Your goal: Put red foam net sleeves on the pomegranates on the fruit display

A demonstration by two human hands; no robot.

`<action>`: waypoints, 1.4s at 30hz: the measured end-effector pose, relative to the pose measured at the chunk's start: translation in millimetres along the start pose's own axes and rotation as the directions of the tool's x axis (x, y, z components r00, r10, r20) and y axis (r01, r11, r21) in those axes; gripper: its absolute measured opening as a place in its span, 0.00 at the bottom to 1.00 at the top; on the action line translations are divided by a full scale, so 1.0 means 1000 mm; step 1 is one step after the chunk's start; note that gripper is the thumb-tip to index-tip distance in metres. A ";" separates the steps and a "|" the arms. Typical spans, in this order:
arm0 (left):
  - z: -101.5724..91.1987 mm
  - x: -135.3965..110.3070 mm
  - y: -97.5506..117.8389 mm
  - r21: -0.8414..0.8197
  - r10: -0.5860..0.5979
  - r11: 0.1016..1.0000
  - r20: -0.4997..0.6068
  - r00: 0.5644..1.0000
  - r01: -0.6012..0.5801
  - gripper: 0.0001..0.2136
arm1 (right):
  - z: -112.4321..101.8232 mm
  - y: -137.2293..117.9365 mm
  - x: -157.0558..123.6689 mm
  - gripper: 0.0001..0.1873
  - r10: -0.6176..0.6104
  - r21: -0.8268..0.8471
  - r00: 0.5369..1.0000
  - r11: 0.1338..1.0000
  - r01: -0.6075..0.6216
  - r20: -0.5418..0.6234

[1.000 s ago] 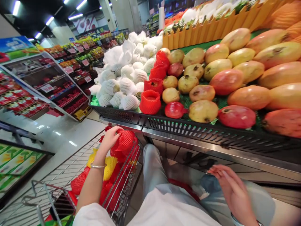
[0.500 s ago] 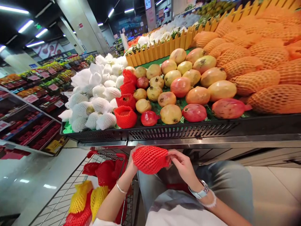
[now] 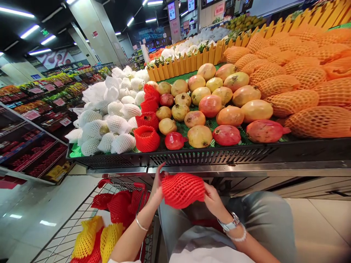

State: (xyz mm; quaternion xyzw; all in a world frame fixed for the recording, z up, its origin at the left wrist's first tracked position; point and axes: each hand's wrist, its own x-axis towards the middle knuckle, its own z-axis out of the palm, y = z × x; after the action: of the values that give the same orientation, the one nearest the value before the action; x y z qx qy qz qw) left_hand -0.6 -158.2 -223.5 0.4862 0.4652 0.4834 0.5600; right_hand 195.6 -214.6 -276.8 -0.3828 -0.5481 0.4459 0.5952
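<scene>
A red foam fruit net (image 3: 183, 190) stretches between my two hands above my lap, bulging in the middle; what it holds inside is hidden by the mesh. My left hand (image 3: 157, 190) is closed at the net's left end, one finger pointing up and the others mostly behind the net. At the right end, my right hand (image 3: 214, 200) pinches the mesh, its fingertips partly covered. Just past my hands, bare pomegranates (image 3: 199, 136) lie in rows in a black tray (image 3: 192, 156). Beside them stands a column of fruits in red nets (image 3: 147, 138).
White-netted fruits (image 3: 117, 122) fill the tray's left, orange-netted fruits (image 3: 296, 86) its right. A metal ledge (image 3: 246, 168) runs along the front. At lower left is a shopping cart (image 3: 61, 233) with red nets (image 3: 120, 206) and yellow nets (image 3: 87, 237). A yellow picket fence (image 3: 189, 62) stands behind.
Both hands and the red net have shifted slightly right and down. My left hand has moved to the net's left end, with a finger now raised. My right hand sits closer against the mesh.
</scene>
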 end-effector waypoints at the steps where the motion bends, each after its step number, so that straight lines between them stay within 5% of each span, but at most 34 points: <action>1: -0.001 -0.001 0.003 -0.056 0.014 0.998 0.002 1.000 -0.014 0.21 | -0.005 0.003 0.000 0.11 -0.029 -0.025 0.998 0.999 0.028 -0.052; 7: 0.002 -0.020 0.008 0.163 0.091 0.977 0.250 0.964 -0.135 0.13 | -0.016 0.012 -0.008 0.10 -0.019 -0.031 0.997 0.999 0.017 -0.069; 12: -0.005 -0.031 -0.004 0.213 0.248 0.921 0.325 0.913 -0.326 0.24 | -0.007 0.025 -0.018 0.07 0.086 -0.018 0.994 0.996 -0.085 0.061; 16: -0.011 -0.034 -0.013 0.177 0.175 0.954 0.320 0.931 -0.240 0.36 | -0.010 0.027 -0.022 0.12 0.129 -0.056 0.986 0.991 -0.123 0.109; 19: -0.007 -0.036 -0.012 0.180 0.119 0.964 0.379 0.918 -0.199 0.36 | -0.015 0.014 -0.019 0.15 0.138 -0.090 0.972 0.988 -0.123 0.189; 25: 0.006 -0.039 -0.004 0.320 0.090 0.902 0.519 0.850 -0.291 0.35 | -0.012 -0.017 -0.005 0.13 0.005 -0.185 0.885 0.979 0.091 0.465; 31: 0.007 -0.038 -0.004 0.444 -0.037 0.816 0.680 0.732 -0.370 0.38 | -0.004 -0.005 -0.009 0.09 -0.029 -0.246 0.841 0.950 0.191 0.540; 36: 0.015 -0.039 -0.005 0.374 0.000 0.846 0.712 0.702 -0.379 0.36 | 0.001 0.009 -0.017 0.14 -0.059 -0.180 0.936 0.975 0.128 0.346; 42: 0.023 -0.049 -0.026 0.304 0.144 0.877 0.575 0.806 -0.373 0.40 | 0.013 0.022 -0.024 0.18 0.039 0.045 0.990 0.998 -0.046 0.136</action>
State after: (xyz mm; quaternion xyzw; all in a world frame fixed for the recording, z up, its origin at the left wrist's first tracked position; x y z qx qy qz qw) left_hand 19.5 -210.2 -245.0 0.7657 0.3071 0.2952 0.4819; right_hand 179.9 -231.4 -303.3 -0.3490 -0.5681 0.4962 0.5561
